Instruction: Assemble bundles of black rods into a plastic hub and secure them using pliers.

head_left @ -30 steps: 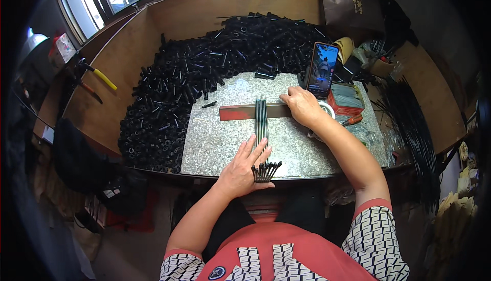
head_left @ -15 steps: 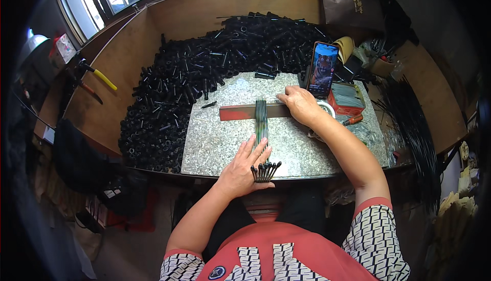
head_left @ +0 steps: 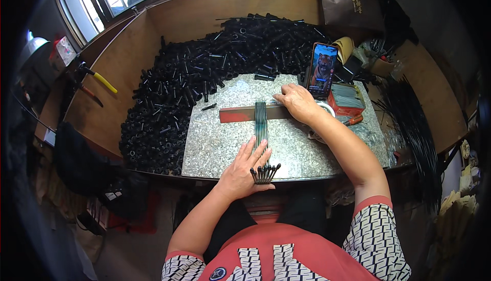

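A row of several thin dark rods (head_left: pixel 261 122) lies side by side across a flat bar (head_left: pixel 238 115), reddish at its left end. Their bare tips point away from me; the near ends carry black knobs (head_left: pixel 266 170) that fan upward by the slab's front edge. My left hand (head_left: pixel 241 171) lies flat with fingers stretched out, the fingertips resting on the rods and the thumb below the knobs. Over the right part of the bar, my right hand (head_left: pixel 297 102) has its fingers bent and drawn together. Whatever is between those fingers is hidden.
A large heap of black tubular parts (head_left: pixel 194 71) surrounds the speckled stone slab (head_left: pixel 220 148) at left and back. A phone (head_left: pixel 322 70) stands behind my right hand, near a red box (head_left: pixel 348 104) and an orange-handled tool (head_left: pixel 354 120). Long black rods (head_left: pixel 414 132) hang at right.
My right hand has shifted very slightly left and away from me along the bar. The left hand and the rods stay nearly in place.
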